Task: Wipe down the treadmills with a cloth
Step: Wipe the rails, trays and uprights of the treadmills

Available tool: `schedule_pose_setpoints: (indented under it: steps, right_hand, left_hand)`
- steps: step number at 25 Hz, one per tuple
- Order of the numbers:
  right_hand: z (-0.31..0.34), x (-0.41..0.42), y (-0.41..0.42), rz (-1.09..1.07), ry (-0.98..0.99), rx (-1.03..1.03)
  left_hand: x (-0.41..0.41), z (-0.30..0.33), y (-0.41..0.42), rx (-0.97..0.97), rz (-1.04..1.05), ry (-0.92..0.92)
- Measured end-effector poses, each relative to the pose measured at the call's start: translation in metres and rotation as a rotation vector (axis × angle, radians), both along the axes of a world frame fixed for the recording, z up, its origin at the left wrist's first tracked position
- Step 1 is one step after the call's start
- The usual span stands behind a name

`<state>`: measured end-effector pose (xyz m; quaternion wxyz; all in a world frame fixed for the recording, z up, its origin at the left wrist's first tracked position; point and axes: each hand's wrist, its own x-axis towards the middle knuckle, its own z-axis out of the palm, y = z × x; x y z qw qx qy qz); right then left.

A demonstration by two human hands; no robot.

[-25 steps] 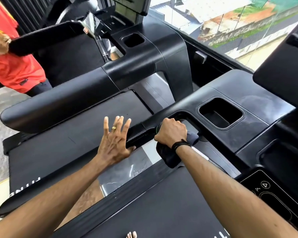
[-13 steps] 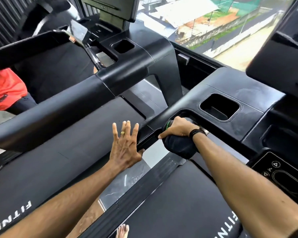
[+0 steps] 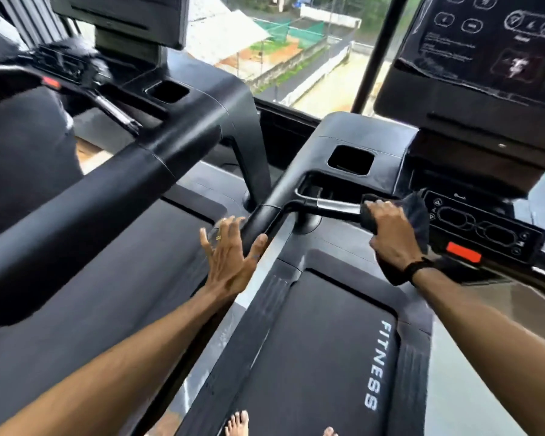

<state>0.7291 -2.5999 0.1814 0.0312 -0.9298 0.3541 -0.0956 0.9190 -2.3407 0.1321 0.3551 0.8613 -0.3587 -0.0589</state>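
Note:
I stand on a black treadmill whose belt point(image 3: 324, 357) reads FITNESS. My right hand point(image 3: 390, 231) is shut on a dark cloth point(image 3: 417, 212) and presses it around the silver front grip bar point(image 3: 337, 206), just left of the button panel point(image 3: 485, 229). My left hand point(image 3: 230, 256) is open with fingers spread, a ring on one finger, its thumb side against the left handrail point(image 3: 261, 218) of this treadmill. A second treadmill point(image 3: 114, 234) stands to the left.
A console screen point(image 3: 485, 51) hangs at upper right, a cup holder recess point(image 3: 351, 160) sits below it, and a red stop tab point(image 3: 463, 251) is right of my wrist. Window glass point(image 3: 296, 58) is ahead. My bare toes point(image 3: 236, 424) show at the bottom.
My right hand slid the cloth rightward along the grip bar, from the handrail junction toward the button panel. The view swung right; the person in red left the frame. My left hand stayed by the handrail.

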Motion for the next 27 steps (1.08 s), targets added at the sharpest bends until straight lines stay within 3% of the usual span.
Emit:
schedule_pose_setpoints:
  steps: [5,8,12,15,19,24,27]
  right_hand:
    - [0.022,0.006,0.105,-0.111,-0.503,0.692]
    - [-0.004,0.008,0.195,-0.043,-0.521,0.977]
    - [-0.029,-0.011,0.312,0.048,-0.590,1.168]
    - [-0.047,-0.039,0.376,-0.036,-0.696,1.265]
    - [-0.044,-0.069,0.417,-0.117,-0.778,1.384]
    - [-0.042,-0.070,0.443,-0.329,-1.122,1.449]
    - [-0.048,-0.053,0.469,-0.367,-1.228,1.467]
  left_hand:
    - [-0.001,-0.013,0.106,0.180,-0.146,0.244]
    - [-0.027,-0.020,0.172,0.321,-0.219,0.300]
    - [-0.062,-0.025,0.239,0.367,-0.258,0.149]
    - [-0.080,-0.022,0.278,0.390,-0.311,0.125]
    - [-0.097,-0.019,0.305,0.376,-0.339,0.107]
    - [-0.094,-0.007,0.317,0.350,-0.370,0.212]
    - [-0.084,-0.004,0.324,0.304,-0.399,0.242]
